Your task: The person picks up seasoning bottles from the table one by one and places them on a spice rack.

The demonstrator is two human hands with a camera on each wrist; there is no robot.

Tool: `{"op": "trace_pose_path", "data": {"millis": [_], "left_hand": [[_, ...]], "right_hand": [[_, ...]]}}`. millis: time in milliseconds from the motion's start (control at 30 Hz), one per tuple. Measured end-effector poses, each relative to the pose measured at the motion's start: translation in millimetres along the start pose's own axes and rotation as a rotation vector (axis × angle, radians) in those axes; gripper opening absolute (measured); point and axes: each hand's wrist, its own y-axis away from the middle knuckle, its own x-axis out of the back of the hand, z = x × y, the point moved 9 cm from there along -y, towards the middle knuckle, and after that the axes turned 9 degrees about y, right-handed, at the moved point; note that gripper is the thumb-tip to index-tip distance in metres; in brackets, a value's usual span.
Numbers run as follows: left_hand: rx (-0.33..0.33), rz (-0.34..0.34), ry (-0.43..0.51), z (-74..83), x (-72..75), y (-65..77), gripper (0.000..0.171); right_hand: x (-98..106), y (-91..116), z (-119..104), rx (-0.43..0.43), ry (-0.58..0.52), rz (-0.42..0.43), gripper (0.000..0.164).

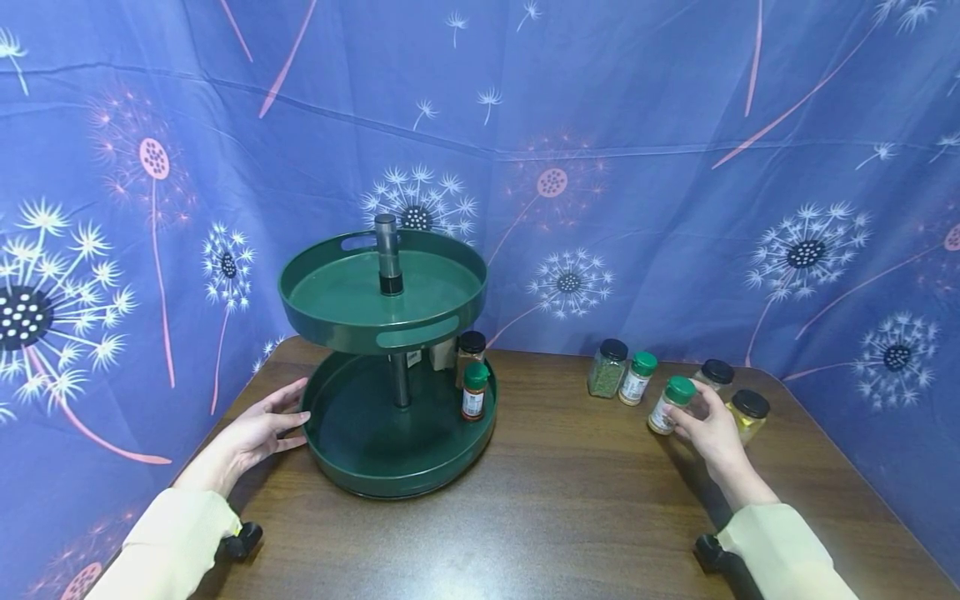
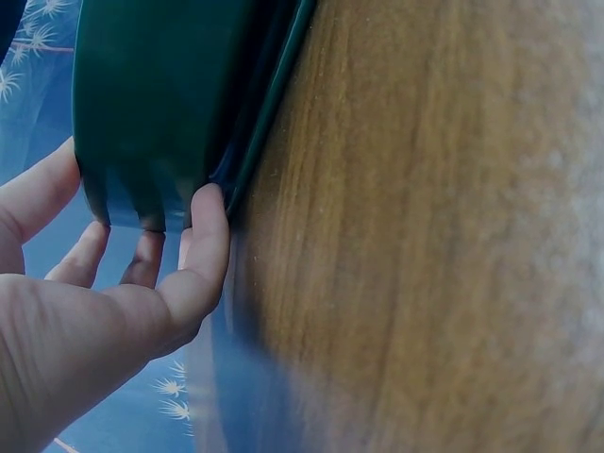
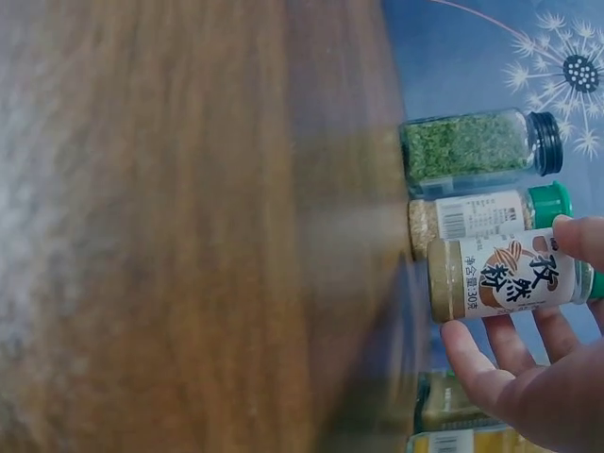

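Observation:
On the left side of the table is a two-tier green turntable rack (image 1: 405, 483) with a metal post. My left hand (image 1: 258, 429) touches the outer wall of its lower tray, fingers spread; the left wrist view shows the fingertips against the green wall (image 2: 156, 94). At the right, my right hand (image 1: 716, 433) holds a green-capped spice bottle (image 1: 663, 414) between thumb and fingers. Its white label (image 3: 510, 274) and brownish powder show in the right wrist view. Close to it stand another green-capped bottle (image 1: 635, 382) and a black-capped jar of green herbs (image 1: 606, 372).
Two more black-capped jars, one pale (image 1: 716, 373) and one yellow (image 1: 748, 417), stand beside and behind my right hand. The lower tray holds a green-capped red spice bottle (image 1: 473, 400), a black-capped jar (image 1: 471, 354) and a pale box (image 1: 442, 356). A blue patterned cloth (image 1: 637, 167) hangs around the table.

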Motion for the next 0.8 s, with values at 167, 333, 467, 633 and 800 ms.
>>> {"op": "trace_pose_path", "data": {"millis": [167, 333, 467, 633, 800], "left_hand": [[0.007, 0.013, -0.010, -0.1, -1.3, -0.3, 0.082], [0.015, 0.033, -0.014, 0.9, -2.4, -0.2, 0.080], [0.014, 0.033, -0.013, 1.4, -2.7, 0.2, 0.079], [0.015, 0.032, -0.013, 1.0, -1.5, -0.1, 0.078], [0.016, 0.033, -0.015, 1.7, -2.0, 0.3, 0.079]], "right_hand": [[1.8, -0.7, -11.3, 0.031, -0.001, 0.002, 0.062], [1.5, -2.4, -23.5, 0.058, -0.025, 0.002, 0.061], [-0.2, -4.4, -31.4, 0.083, -0.041, 0.006, 0.060], [-2.7, -8.1, -40.0, 0.108, 0.007, 0.014, 0.060], [-5.2, -10.8, -52.7, 0.127, 0.067, 0.025, 0.059]]}}
